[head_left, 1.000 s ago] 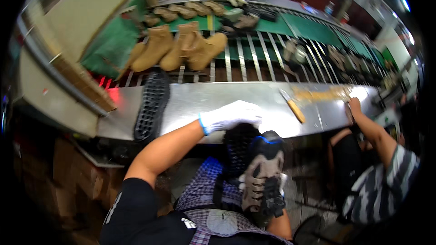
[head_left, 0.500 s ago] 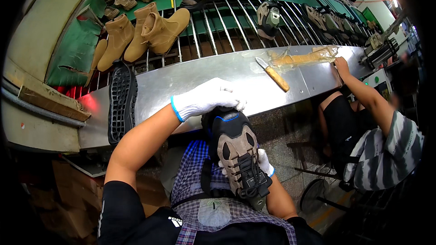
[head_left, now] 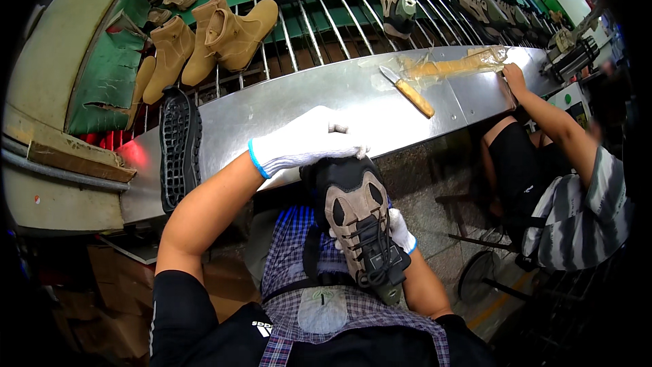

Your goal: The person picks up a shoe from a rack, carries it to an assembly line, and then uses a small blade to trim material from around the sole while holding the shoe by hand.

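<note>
Before you, the shoe is at the centre of the frame, this side of the surface; your left hand lies at its toe end, your right hand along its right side, lower down; to your left, the sole lies on the surface's left end; right of centre, the knife lies on the surface, below and left of the strip; behind the surface, boots stand at upper left, a row of shoes at upper right.
</note>
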{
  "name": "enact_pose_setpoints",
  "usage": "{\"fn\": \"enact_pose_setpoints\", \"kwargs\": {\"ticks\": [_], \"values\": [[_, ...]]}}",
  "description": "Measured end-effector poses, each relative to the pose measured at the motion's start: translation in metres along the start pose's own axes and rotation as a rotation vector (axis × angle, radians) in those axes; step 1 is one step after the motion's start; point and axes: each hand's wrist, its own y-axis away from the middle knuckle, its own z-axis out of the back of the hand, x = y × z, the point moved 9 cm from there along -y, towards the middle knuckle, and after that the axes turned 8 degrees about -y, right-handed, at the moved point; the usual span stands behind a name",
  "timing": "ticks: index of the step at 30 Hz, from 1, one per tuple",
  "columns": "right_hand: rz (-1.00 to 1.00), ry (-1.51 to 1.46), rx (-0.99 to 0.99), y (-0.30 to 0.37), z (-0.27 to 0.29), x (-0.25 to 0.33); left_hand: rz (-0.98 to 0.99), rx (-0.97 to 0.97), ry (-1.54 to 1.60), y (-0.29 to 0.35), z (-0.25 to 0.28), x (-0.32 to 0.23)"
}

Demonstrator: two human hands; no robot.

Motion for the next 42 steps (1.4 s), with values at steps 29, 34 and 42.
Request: {"fn": "enact_pose_setpoints", "kwargs": {"ticks": [29, 34, 42], "values": [[0.06, 0.524, -0.033, -0.007, -0.024, 0.008, -0.082, -0.308, -0.204, 0.062, 0.016, -0.023], [-0.029, 0.566, 0.001, -0.007, -0.03, -0.001, -0.183, -0.7, -0.405, 0.121, 0.009, -0.032], [-0.098, 0.65, 0.003, -0.008, -0.054, -0.003, -0.159, -0.747, -0.389, 0.143, 0.004, -0.033]]}}
